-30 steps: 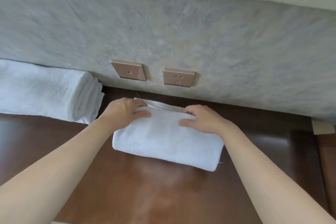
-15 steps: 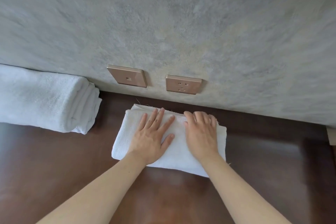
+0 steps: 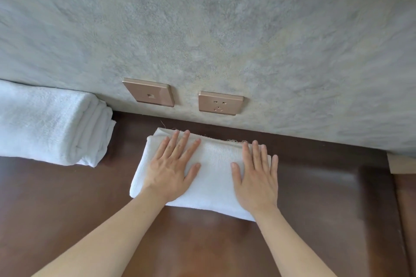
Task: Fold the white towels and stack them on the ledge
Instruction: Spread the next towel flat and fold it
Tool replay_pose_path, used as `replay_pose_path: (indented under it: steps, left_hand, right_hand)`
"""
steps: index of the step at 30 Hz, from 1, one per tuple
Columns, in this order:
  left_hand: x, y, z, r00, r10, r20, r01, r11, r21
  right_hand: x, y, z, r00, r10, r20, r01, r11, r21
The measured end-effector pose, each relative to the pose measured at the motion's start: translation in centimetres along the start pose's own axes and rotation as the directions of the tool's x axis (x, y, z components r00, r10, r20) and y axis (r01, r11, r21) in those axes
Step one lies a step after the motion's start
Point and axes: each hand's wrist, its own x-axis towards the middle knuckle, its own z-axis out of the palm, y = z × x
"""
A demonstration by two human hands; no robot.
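A small folded white towel [image 3: 213,173] lies on the dark brown wooden ledge [image 3: 326,198], close to the grey wall. My left hand [image 3: 171,168] rests flat on its left half with fingers straight and spread. My right hand [image 3: 256,175] lies flat on its right half, fingers straight, reaching the towel's right edge. A stack of folded white towels [image 3: 47,128] sits at the left on the same ledge, against the wall.
Two bronze wall plates are on the grey plaster wall [image 3: 225,29] just above the ledge: a data socket [image 3: 149,92] and a power socket [image 3: 220,103]. A lighter beige edge [image 3: 400,164] shows at the far right.
A second ago both hands gripped the towel's far edge with curled fingers; they then flattened onto it. Since half a second ago my right hand has slid to the right, away from my left.
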Motion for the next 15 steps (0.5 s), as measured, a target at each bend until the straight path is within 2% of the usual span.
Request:
replay_pose_path:
  steps: [2, 4, 6, 8, 12, 15]
  left_hand:
    - [0.2, 2.1, 0.2, 1.000, -0.001, -0.025, 0.000, 0.998, -0.061]
    - [0.2, 4.1, 0.7, 0.992, 0.123, -0.039, -0.125, 0.991, -0.056]
    - [0.0, 4.6, 1.3, 0.969, 0.245, -0.022, -0.245, 0.969, 0.022]
    - [-0.1, 4.0, 1.4, 0.960, 0.281, 0.014, -0.281, 0.959, 0.045]
    - [-0.5, 0.5, 1.1, 0.988, 0.150, -0.028, -0.150, 0.989, -0.007]
    - [-0.7, -2.7, 1.2, 0.997, 0.066, -0.041, -0.064, 0.997, 0.046]
  right_hand:
    - [-0.3, -2.1, -0.6, 0.997, -0.002, -0.071, 0.004, 0.999, 0.034]
    - [-1.4, -4.4, -0.3, 0.983, -0.090, -0.160, 0.111, 0.986, 0.126]
    - [-2.4, -5.7, 0.6, 0.974, -0.166, -0.154, 0.193, 0.966, 0.175]
    - [-2.8, -5.2, 1.5, 0.980, -0.171, -0.103, 0.187, 0.966, 0.180]
    - [-2.0, -3.3, 2.0, 0.987, -0.111, -0.121, 0.126, 0.984, 0.123]
    - [-1.3, -2.1, 2.1, 0.990, -0.076, -0.120, 0.088, 0.991, 0.101]
